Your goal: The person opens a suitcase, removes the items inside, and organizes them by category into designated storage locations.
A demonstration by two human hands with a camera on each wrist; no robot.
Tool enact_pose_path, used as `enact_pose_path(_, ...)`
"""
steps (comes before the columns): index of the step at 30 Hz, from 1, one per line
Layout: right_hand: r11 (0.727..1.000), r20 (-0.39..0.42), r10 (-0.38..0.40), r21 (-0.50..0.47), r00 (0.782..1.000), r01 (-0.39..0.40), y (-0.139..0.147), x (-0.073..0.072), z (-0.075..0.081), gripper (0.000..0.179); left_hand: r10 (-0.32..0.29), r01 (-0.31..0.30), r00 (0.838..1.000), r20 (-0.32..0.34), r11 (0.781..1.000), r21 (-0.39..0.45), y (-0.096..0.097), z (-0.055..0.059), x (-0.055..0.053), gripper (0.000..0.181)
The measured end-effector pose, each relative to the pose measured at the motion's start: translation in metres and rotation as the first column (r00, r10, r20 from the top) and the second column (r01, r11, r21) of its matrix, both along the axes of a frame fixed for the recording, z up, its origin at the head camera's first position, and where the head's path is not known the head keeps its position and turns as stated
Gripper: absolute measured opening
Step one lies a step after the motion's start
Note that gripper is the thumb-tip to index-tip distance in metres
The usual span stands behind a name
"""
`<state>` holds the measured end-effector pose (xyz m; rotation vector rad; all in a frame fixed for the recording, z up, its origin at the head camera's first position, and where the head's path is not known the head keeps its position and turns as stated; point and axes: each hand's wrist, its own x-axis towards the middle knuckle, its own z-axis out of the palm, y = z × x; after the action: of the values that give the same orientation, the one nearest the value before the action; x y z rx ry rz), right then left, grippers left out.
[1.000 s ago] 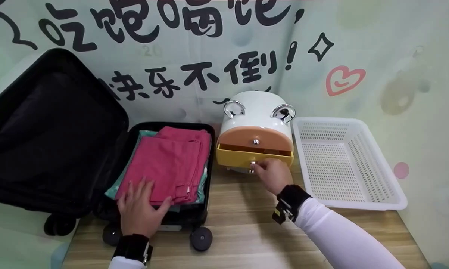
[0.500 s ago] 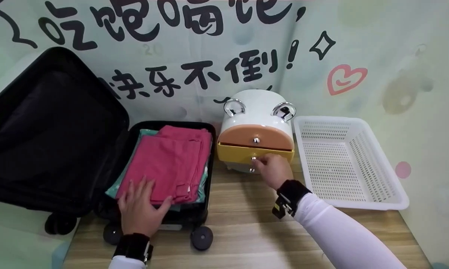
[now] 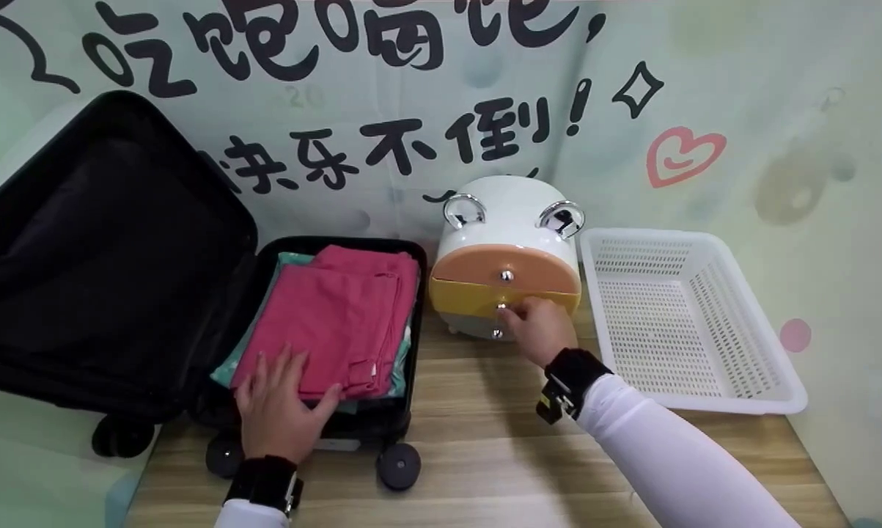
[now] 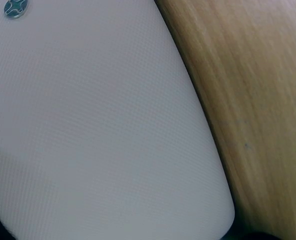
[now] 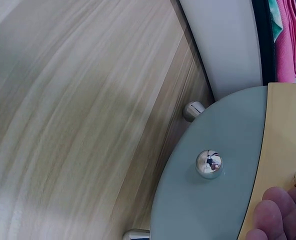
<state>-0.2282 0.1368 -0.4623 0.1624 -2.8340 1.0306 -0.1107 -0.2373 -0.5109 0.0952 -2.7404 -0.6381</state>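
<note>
A small white cabinet [image 3: 510, 209] with two silver ears has an orange top drawer [image 3: 477, 265], a yellow middle drawer [image 3: 464, 298] and a grey-green bottom drawer [image 5: 215, 135]. My right hand [image 3: 545, 331] pinches the silver knob [image 3: 502, 309] of the yellow drawer, whose front sits flush with the others. Curled fingers [image 5: 283, 212] show at that knob in the right wrist view. Fingers spread, my left hand [image 3: 283, 407] rests on the near edge of folded pink clothes [image 3: 323, 323] in the suitcase [image 3: 413, 367]. The left wrist view shows only the suitcase's pale outer side [image 4: 113, 115].
The suitcase's black lid [image 3: 111, 257] stands open at the left. Green cloth [image 3: 224, 374] lies under the pink clothes. Right of the cabinet is a white perforated plastic basket [image 3: 767, 400]. All stand on a wooden table [image 3: 477, 455], against a printed wall cloth [image 3: 748, 88].
The yellow drawer has slid in, pushed by my right hand at its knob, and its dark gap has closed. My left hand stays on the pink clothes.
</note>
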Motion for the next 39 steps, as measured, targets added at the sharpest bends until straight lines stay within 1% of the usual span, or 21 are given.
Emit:
enact_pose_path(7, 1.000, -0.002, 0.001, -0.002, 1.000, -0.001, -0.001, 0.000, -0.001, 0.027, 0.002, -0.002, 1.000, 0.008, 1.000, 0.007, -0.001, 0.000, 0.000, 0.079)
enact_pose_path(11, 1.000, -0.006, 0.003, 0.010, 1.000, -0.003, -0.002, 0.004, -0.001, 0.029, -0.011, 0.008, 0.999, 0.048, 0.998, 0.064, -0.003, 0.006, 0.000, 0.080)
enact_pose_path(15, 0.999, 0.003, 0.002, 0.033, 1.000, -0.002, -0.007, 0.012, 0.002, 0.034, -0.006, -0.006, 0.997, 0.077, 0.989, 0.149, -0.007, 0.019, 0.000, 0.081)
enact_pose_path(16, 0.999, 0.009, 0.001, 0.043, 1.000, -0.002, -0.009, 0.014, 0.003, 0.034, 0.004, -0.017, 0.997, 0.078, 0.987, 0.163, -0.009, 0.023, 0.000, 0.081)
enact_pose_path(18, 0.999, 0.024, 0.019, 0.031, 1.000, -0.020, -0.016, 0.019, 0.006, 0.037, 0.034, -0.048, 0.996, 0.084, 0.983, 0.178, -0.014, 0.031, -0.001, 0.081)
enact_pose_path(21, 0.998, 0.039, 0.064, 0.001, 0.997, -0.064, -0.029, 0.027, 0.010, 0.039, 0.076, -0.095, 0.991, 0.107, 0.979, 0.180, -0.025, 0.043, -0.005, 0.084)
enact_pose_path(24, 0.988, 0.047, 0.147, -0.055, 0.988, -0.144, -0.043, 0.032, 0.013, 0.035, 0.103, -0.132, 0.980, 0.169, 0.977, 0.168, -0.037, 0.054, -0.011, 0.088)
enact_pose_path(26, 0.976, 0.059, 0.199, -0.098, 0.978, -0.192, -0.053, 0.035, 0.013, 0.029, 0.108, -0.149, 0.967, 0.232, 0.975, 0.164, -0.043, 0.059, -0.016, 0.090)
enact_pose_path(28, 0.962, 0.081, 0.239, -0.152, 0.968, -0.225, -0.063, 0.036, 0.014, 0.026, 0.102, -0.156, 0.949, 0.297, 0.974, 0.163, -0.049, 0.063, -0.021, 0.093)
enact_pose_path(30, 0.946, 0.116, 0.267, -0.222, 0.957, -0.237, -0.073, 0.038, 0.013, 0.029, 0.091, -0.159, 0.930, 0.356, 0.973, 0.167, -0.052, 0.065, -0.026, 0.095)
enact_pose_path(32, 0.926, 0.161, 0.286, -0.301, 0.944, -0.229, -0.083, 0.038, 0.014, 0.034, 0.076, -0.158, 0.913, 0.401, 0.972, 0.176, -0.054, 0.065, -0.029, 0.095)
enact_pose_path(34, 0.896, 0.194, 0.315, -0.384, 0.929, -0.223, -0.092, 0.039, 0.013, 0.042, 0.060, -0.152, 0.903, 0.426, 0.971, 0.186, -0.056, 0.064, -0.032, 0.095)
enact_pose_path(36, 0.859, 0.222, 0.347, -0.466, 0.911, -0.213, -0.099, 0.039, 0.012, 0.050, 0.045, -0.145, 0.895, 0.445, 0.970, 0.194, -0.057, 0.062, -0.034, 0.094)
enact_pose_path(39, 0.805, 0.237, 0.394, -0.556, 0.888, -0.209, -0.108, 0.038, 0.010, 0.057, 0.026, -0.134, 0.889, 0.457, 0.970, 0.204, -0.058, 0.059, -0.038, 0.092)
